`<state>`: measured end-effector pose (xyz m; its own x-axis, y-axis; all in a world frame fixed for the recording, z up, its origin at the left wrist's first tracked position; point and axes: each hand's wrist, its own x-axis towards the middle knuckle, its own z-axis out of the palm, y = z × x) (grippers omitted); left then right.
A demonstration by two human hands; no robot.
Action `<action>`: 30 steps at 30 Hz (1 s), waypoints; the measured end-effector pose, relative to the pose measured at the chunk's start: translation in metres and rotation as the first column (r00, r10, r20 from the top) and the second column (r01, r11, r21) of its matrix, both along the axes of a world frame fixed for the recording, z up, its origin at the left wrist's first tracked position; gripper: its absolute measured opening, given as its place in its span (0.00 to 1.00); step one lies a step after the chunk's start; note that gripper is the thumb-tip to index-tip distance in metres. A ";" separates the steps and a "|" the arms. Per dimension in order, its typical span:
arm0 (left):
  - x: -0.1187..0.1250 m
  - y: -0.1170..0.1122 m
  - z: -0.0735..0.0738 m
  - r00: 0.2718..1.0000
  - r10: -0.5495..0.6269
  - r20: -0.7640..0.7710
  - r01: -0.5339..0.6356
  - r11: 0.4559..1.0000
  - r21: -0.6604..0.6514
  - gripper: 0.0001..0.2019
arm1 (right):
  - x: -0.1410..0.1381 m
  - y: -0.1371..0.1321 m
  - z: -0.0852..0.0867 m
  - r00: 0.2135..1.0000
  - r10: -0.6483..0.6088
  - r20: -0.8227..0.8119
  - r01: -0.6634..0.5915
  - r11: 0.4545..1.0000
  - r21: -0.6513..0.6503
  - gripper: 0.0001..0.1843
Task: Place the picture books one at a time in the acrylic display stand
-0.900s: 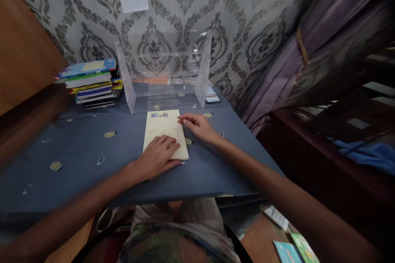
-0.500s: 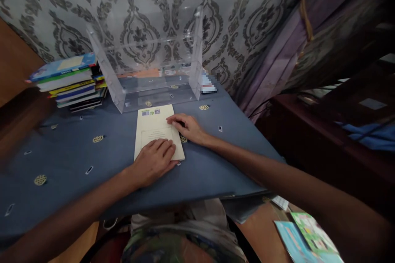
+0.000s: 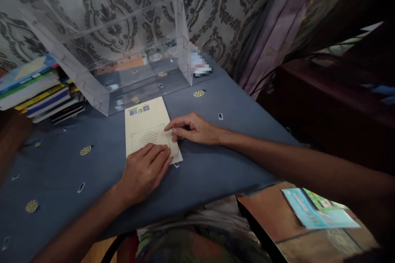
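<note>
Left hand (image 3: 146, 170): resting on the lower part of the cream book (image 3: 147, 119), with thumb and fingertips slightly apart.
Right hand (image 3: 194, 128): reaching over the book's right edge, with thumb and index finger parted.
Book: lying barcode-up near mid-frame on the blue tabletop (image 3: 212, 176).
Clear rack (image 3: 100, 98): standing just beyond, upper left.

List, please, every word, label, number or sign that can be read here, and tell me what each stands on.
No text is legible.
Cream rectangular booklet: barcode, round green mark and black square code show; boxed lines too small.
Stacked multicoloured paper books: spine lettering blurred.
Dark blue patterned cloth: small printed tags illegible.
Light blue rectangular booklet: any lettering blurred.
</note>
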<state>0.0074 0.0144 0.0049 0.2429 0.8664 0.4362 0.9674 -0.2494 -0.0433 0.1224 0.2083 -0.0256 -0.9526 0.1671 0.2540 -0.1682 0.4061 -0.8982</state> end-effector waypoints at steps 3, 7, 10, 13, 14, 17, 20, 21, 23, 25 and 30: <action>0.000 0.001 0.002 0.999 -0.006 0.034 0.006 1.000 -0.022 0.07 | 0.001 0.000 0.003 1.000 0.011 -0.004 -0.011 1.000 0.013 0.14; -0.001 0.002 0.003 0.998 -0.014 0.056 0.016 0.999 -0.041 0.09 | 0.002 -0.001 0.004 1.000 0.014 -0.003 -0.014 1.000 0.017 0.13; -0.002 0.001 0.003 0.997 -0.019 0.072 0.022 0.999 -0.037 0.09 | 0.004 -0.002 0.005 1.000 0.021 0.003 -0.022 1.000 0.023 0.13; -0.002 0.001 0.001 0.997 -0.021 0.072 0.023 0.999 -0.029 0.08 | 0.006 -0.003 0.006 0.999 0.038 -0.005 -0.037 0.998 0.052 0.13; -0.002 0.000 0.001 0.998 -0.019 0.064 0.021 0.999 -0.026 0.08 | 0.007 -0.003 0.006 0.999 0.045 -0.013 -0.044 0.997 0.066 0.13; -0.001 -0.001 -0.002 1.000 -0.013 0.019 0.013 1.000 -0.019 0.08 | 0.009 -0.005 0.006 0.996 0.068 -0.055 -0.060 0.989 0.132 0.12; 0.000 -0.002 -0.005 1.000 -0.011 -0.006 0.011 1.000 -0.026 0.08 | 0.011 -0.005 0.006 0.990 0.089 -0.111 -0.063 0.974 0.215 0.11; 0.000 -0.002 -0.006 1.000 -0.008 -0.011 0.008 1.000 -0.027 0.08 | 0.012 -0.006 0.006 0.987 0.101 -0.124 -0.068 0.967 0.247 0.11; 0.001 -0.002 -0.006 1.000 -0.003 -0.031 0.002 1.000 -0.022 0.08 | 0.014 -0.007 0.008 0.981 0.137 -0.137 -0.087 0.944 0.319 0.12; 0.002 -0.002 -0.006 0.999 0.003 -0.052 -0.003 1.000 -0.005 0.07 | 0.017 -0.009 0.011 0.975 0.182 -0.129 -0.116 0.906 0.406 0.12; 0.003 0.000 -0.006 0.999 0.002 -0.052 -0.001 1.000 0.014 0.04 | 0.022 -0.017 0.016 0.957 0.261 -0.128 -0.135 0.789 0.599 0.10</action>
<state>0.0104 0.0141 -0.0009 0.2640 0.8609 0.4349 0.9642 -0.2467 -0.0968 0.1442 0.1917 -0.0097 -0.8689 -0.2575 0.4227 -0.4466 0.7760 -0.4454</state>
